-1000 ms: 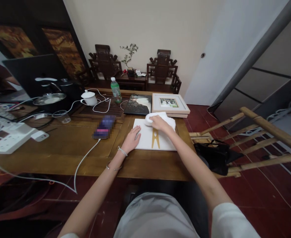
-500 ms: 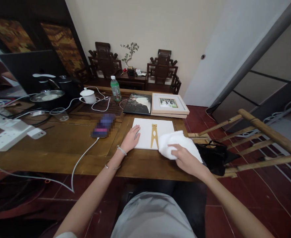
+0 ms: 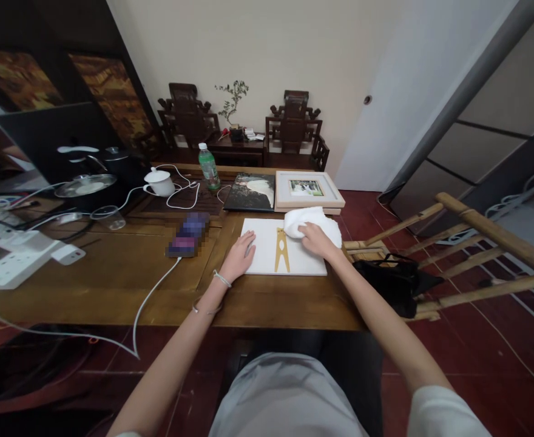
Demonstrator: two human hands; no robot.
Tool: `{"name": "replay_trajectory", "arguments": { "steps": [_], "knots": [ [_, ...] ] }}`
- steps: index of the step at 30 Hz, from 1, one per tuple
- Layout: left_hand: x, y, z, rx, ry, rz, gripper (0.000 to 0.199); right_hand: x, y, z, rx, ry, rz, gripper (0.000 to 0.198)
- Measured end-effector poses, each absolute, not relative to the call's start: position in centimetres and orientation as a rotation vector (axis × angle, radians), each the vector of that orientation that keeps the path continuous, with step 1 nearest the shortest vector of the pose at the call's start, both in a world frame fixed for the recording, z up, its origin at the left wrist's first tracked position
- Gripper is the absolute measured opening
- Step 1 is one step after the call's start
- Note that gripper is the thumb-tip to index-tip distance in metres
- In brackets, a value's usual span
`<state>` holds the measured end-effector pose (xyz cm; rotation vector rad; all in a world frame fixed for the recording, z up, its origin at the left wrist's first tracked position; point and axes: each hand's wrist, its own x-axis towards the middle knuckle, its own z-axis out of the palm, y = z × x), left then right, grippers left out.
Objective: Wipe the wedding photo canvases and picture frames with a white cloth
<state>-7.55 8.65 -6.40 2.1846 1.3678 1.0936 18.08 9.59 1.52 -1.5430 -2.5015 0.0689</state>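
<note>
A white rectangular board with a tan, long-legged animal figure on it lies flat on the wooden table. My left hand rests with fingers stretched out on the board's left edge. Bunched in my right hand is a white cloth, pressed at the board's upper right corner and covering part of it. The fingers of my right hand are closed on the cloth.
Beyond the board lie a dark photo panel and a stack of light wood picture frames. A green bottle, lidded white cup and phone with a cable are leftward. A bamboo chair holding a black bag stands right.
My right hand has moved the cloth up and away from me, from the board's lower right to its upper right corner. The left hand stays at the left edge.
</note>
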Motion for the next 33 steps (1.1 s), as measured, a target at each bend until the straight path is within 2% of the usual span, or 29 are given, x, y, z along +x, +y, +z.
{"name": "replay_trajectory", "arguments": {
  "steps": [7,14,20,26,29,33],
  "knots": [
    [-7.5,8.6,-6.3,2.188,1.366,1.081,0.040,18.5,4.5,0.0,-1.416,-2.535,0.109,0.039],
    [-7.4,8.7,-6.7,2.170,1.369,1.103,0.039,19.7,-2.8,1.5,-1.236,-2.638,0.306,0.035],
    [-7.5,8.8,-6.7,2.177,1.356,1.082,0.040,19.3,3.1,2.0,-1.450,-2.619,0.145,0.029],
    [-7.6,8.8,-6.7,2.175,1.351,1.104,0.039,18.5,10.9,1.7,-1.536,-2.523,0.070,0.031],
    [-7.6,8.8,-6.7,2.173,1.354,1.108,0.039,18.2,11.1,1.4,-1.550,-2.489,0.042,0.034],
    [-7.6,8.7,-6.5,2.181,1.360,1.087,0.039,18.3,7.0,0.5,-1.476,-2.488,0.045,0.037]
  ]
}}
